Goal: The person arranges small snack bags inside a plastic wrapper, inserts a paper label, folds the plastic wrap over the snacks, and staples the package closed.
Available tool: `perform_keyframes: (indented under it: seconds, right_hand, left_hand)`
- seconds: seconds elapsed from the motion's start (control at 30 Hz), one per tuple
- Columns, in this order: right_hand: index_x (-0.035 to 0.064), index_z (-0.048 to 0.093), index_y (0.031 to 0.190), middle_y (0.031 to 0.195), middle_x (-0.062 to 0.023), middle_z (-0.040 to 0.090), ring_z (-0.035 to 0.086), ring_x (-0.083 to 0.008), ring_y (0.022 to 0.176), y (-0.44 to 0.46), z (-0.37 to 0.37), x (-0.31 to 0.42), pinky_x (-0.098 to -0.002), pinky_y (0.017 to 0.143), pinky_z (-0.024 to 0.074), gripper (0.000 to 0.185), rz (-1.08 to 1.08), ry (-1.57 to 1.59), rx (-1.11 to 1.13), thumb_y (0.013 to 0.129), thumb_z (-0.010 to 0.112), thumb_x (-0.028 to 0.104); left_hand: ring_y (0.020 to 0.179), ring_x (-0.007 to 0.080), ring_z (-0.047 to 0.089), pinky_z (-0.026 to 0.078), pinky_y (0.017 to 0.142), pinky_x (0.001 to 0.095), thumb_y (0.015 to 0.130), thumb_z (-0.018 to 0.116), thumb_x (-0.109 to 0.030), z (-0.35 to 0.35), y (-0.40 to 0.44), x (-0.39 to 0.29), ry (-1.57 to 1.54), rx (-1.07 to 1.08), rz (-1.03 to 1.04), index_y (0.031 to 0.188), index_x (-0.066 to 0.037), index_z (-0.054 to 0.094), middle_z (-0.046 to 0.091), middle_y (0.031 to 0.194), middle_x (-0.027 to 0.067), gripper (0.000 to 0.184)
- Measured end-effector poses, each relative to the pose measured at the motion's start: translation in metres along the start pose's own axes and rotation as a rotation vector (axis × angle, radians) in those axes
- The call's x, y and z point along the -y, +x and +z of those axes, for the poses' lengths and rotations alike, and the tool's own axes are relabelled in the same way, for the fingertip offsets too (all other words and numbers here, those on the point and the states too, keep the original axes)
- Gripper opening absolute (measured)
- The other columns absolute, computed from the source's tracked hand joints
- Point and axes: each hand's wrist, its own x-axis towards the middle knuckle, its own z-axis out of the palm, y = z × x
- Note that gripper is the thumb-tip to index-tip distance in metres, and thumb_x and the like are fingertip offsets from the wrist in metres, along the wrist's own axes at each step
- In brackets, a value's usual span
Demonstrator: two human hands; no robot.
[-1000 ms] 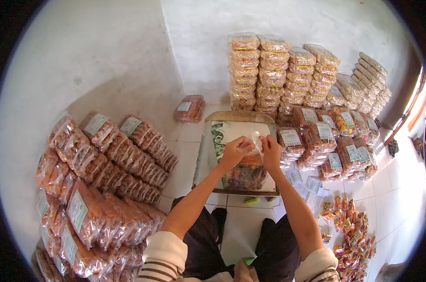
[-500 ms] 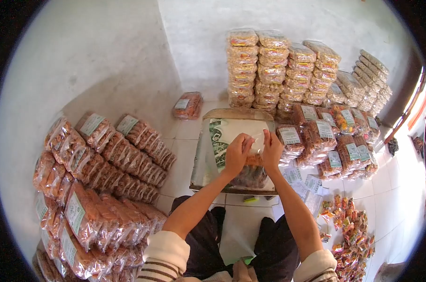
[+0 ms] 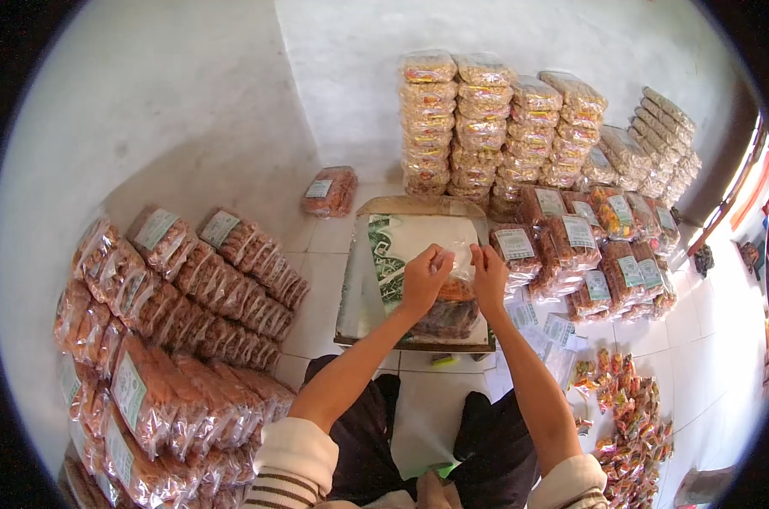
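Observation:
A clear plastic bag of reddish-brown food point(image 3: 446, 310) lies on a low tray-like table point(image 3: 348, 316) before me. My left hand point(image 3: 427, 278) is closed in a pinch on the left side of the bag's open top. On the other side, my right hand point(image 3: 490, 277) pinches the clear plastic with fingers together. Thin film stretches between the two hands, above the food. A green-and-white printed sheet point(image 3: 388, 261) lies on the table, left of the bag.
Stacked brown packs point(image 3: 168, 373) fill the left side. Tall stacks of pale packs point(image 3: 428, 119) stand by the wall, with labelled packs point(image 3: 574, 242) at the right. Small colourful packets point(image 3: 631, 407) and printed labels point(image 3: 559, 329) lie on the floor.
The hands stay at the bag's top, and the food below shows more clearly than half a second ago. The whole view has shifted slightly, with surrounding things now further left.

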Motion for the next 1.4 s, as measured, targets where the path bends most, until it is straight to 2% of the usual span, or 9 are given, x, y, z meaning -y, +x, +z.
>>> perform_keyframes:
  seconds: [0.13,0.23,0.3,0.4,0.7,0.93,1.03,1.2,1.4]
  right_hand:
    - [0.0003,0.047,0.07,0.053,-0.0109,0.047,0.038,-0.0241,0.045,0.002,0.005,0.003,-0.0324,0.047,0.0359,0.03,0.019,0.042,-0.036,0.087,0.054,0.024]
    - [0.0023,0.048,0.07,0.058,-0.0036,0.044,0.036,-0.0114,0.051,0.001,0.005,0.001,-0.0275,0.047,0.0301,0.026,0.129,0.068,-0.009,0.084,0.059,0.022]
    - [0.0028,0.053,0.08,0.072,-0.0063,0.05,0.043,-0.0156,0.06,0.001,0.006,0.001,-0.0289,0.055,0.0358,0.012,-0.206,0.004,-0.145,0.081,0.061,0.012]
    - [0.0045,0.056,0.096,0.089,-0.0111,0.051,0.048,-0.0252,0.079,-0.003,-0.008,0.004,-0.0343,0.069,0.0401,0.023,-0.408,-0.245,-0.175,0.074,0.063,0.005]
    - [0.0037,0.042,0.125,0.111,-0.0152,0.052,0.048,-0.0315,0.101,-0.033,-0.019,0.018,-0.0371,0.086,0.0402,0.058,-0.441,-0.223,0.253,0.071,0.063,0.0]
    - [0.0048,0.047,0.119,0.11,-0.0127,0.052,0.047,-0.0299,0.103,-0.028,-0.013,0.004,-0.0373,0.087,0.0399,0.049,-0.304,-0.118,0.36,0.073,0.063,0.006]
    - [0.0024,0.053,0.109,0.106,-0.0116,0.054,0.047,-0.0292,0.102,-0.024,-0.011,0.003,-0.0363,0.085,0.0405,0.04,-0.315,-0.097,0.359,0.071,0.063,0.005]
    - [0.0023,0.061,0.089,0.09,-0.0091,0.052,0.045,-0.0268,0.086,-0.021,-0.012,0.007,-0.0342,0.075,0.0412,0.021,-0.365,-0.145,0.263,0.068,0.064,0.001]
    - [0.0017,0.061,0.079,0.08,-0.0083,0.049,0.045,-0.0253,0.08,-0.02,-0.009,0.001,-0.0341,0.068,0.04,0.013,-0.289,-0.107,0.297,0.067,0.064,0.001]
  left_hand:
    - [0.049,0.0158,0.032,0.031,0.047,0.0285,0.083,0.057,-0.018,0.003,-0.001,0.011,-0.052,-0.012,-0.092,0.067,0.0,0.045,0.035,0.053,0.0075,0.027]
    - [0.048,0.0154,0.032,0.03,0.046,0.0288,0.083,0.057,-0.017,0.007,0.0,0.015,-0.239,-0.079,-0.024,0.064,0.0,0.044,0.037,0.051,0.0083,0.029]
    - [0.045,0.016,0.032,0.03,0.045,0.0297,0.084,0.056,-0.016,0.005,-0.002,0.011,-0.139,-0.086,-0.011,0.063,0.001,0.043,0.04,0.049,0.0095,0.029]
    - [0.044,0.017,0.031,0.03,0.044,0.0301,0.084,0.056,-0.015,0.003,-0.001,0.004,-0.038,-0.104,0.036,0.063,0.001,0.044,0.04,0.049,0.0099,0.029]
    - [0.045,0.0139,0.034,0.031,0.045,0.0281,0.083,0.058,-0.016,-0.001,0.003,0.003,0.016,-0.129,-0.004,0.064,0.001,0.045,0.041,0.05,0.0074,0.029]
    - [0.049,0.0072,0.037,0.034,0.048,0.0236,0.085,0.058,-0.016,-0.001,0.003,0.002,-0.226,-0.124,-0.007,0.07,-0.001,0.046,0.044,0.053,0.0014,0.024]
    - [0.054,0.0097,0.041,0.037,0.053,0.025,0.084,0.057,-0.015,-0.004,0.001,0.002,-0.254,-0.07,-0.058,0.071,-0.001,0.047,0.044,0.056,0.0024,0.022]
    - [0.069,0.018,0.047,0.038,0.069,0.0291,0.082,0.058,-0.013,-0.005,0.003,-0.003,-0.139,-0.118,0.223,0.074,-0.001,0.047,0.048,0.08,0.0072,0.018]
    - [0.076,0.0165,0.05,0.042,0.069,0.0274,0.082,0.058,-0.013,0.0,0.005,0.006,-0.268,-0.027,0.184,0.08,-0.003,0.048,0.048,0.086,0.0073,0.014]
